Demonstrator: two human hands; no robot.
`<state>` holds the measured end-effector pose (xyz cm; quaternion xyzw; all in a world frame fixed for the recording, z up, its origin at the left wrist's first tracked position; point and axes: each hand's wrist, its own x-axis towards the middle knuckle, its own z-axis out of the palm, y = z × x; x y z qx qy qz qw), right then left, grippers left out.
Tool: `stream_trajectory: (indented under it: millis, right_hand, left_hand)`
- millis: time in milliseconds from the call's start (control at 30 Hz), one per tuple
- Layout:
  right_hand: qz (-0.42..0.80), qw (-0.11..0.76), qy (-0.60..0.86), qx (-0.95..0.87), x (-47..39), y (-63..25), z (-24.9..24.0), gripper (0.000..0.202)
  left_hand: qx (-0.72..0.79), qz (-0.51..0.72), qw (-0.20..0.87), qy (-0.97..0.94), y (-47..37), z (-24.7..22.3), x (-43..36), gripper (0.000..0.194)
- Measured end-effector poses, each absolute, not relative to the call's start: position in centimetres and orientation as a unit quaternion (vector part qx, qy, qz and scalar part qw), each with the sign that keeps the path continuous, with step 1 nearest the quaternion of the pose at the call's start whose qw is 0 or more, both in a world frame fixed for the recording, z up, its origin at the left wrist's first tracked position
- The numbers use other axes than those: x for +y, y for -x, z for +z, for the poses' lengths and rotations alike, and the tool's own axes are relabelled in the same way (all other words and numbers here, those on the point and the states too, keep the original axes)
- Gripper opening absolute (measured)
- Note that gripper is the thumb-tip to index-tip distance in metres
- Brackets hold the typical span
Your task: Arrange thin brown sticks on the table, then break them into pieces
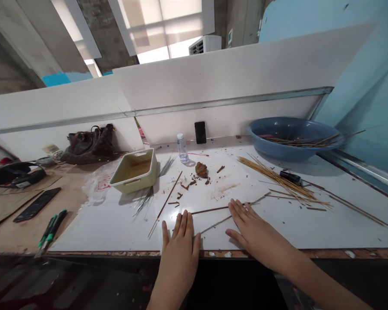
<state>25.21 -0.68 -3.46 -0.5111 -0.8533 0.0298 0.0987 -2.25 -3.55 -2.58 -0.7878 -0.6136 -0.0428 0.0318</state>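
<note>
left hand [180, 255]: flat, thumb and little finger splayed | right hand [257, 232]: flat, fingers nearly together, thumb apart | dark stick [211, 210]: spans between both hands' fingertips | brown lump [201, 169]: beyond fingers | even, light pressure likely suits

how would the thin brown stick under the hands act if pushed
The thin brown stick would probably roll, looking round and lying on a flat white board. It's likely light, being slender, and may flex, given its length.
</note>
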Motion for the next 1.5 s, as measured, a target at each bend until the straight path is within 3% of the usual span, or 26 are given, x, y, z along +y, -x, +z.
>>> stream_trajectory:
  millis: [200,500,667,833,967,1133,1333,1500]
  right_hand:
    - [0.067,0.045,0.511,-0.856,3.5,-24.9,-0.7,0.081]
    - [0.007,0.119,0.504,-0.856,-0.9,-25.4,-4.0,0.083]
    - [0.001,0.133,0.501,-0.855,-1.6,-24.7,-2.2,0.085]
    - [0.082,0.107,0.472,-0.871,-0.7,-21.9,1.0,0.083]
    - [0.139,0.081,0.494,-0.854,-1.1,-20.8,0.6,0.081]
    - [0.12,0.095,0.492,-0.857,-2.3,-21.3,-1.0,0.078]
    - [0.078,0.097,0.51,-0.851,1.9,-21.0,-0.7,0.08]
    - [0.059,0.111,0.5,-0.857,-0.5,-21.8,-1.5,0.08]
  left_hand:
    - [-0.637,-0.046,0.036,0.768,0.8,-0.4,-0.2,0.057]
    - [-0.624,-0.055,0.05,0.778,2.8,-2.8,-3.9,0.062]
    - [-0.629,-0.093,0.115,0.763,1.2,-1.8,-4.1,0.06]
    - [-0.557,-0.06,0.048,0.827,-3.5,-0.5,-1.7,0.059]
    - [-0.559,-0.049,0.021,0.828,-4.7,-2.0,-1.8,0.058]
    - [-0.556,-0.065,0.018,0.828,-3.6,-2.8,-3.3,0.063]
    - [-0.599,-0.048,-0.027,0.799,-4.1,-0.7,0.4,0.063]
    - [-0.578,-0.096,0.016,0.81,-3.1,-1.9,-1.7,0.058]
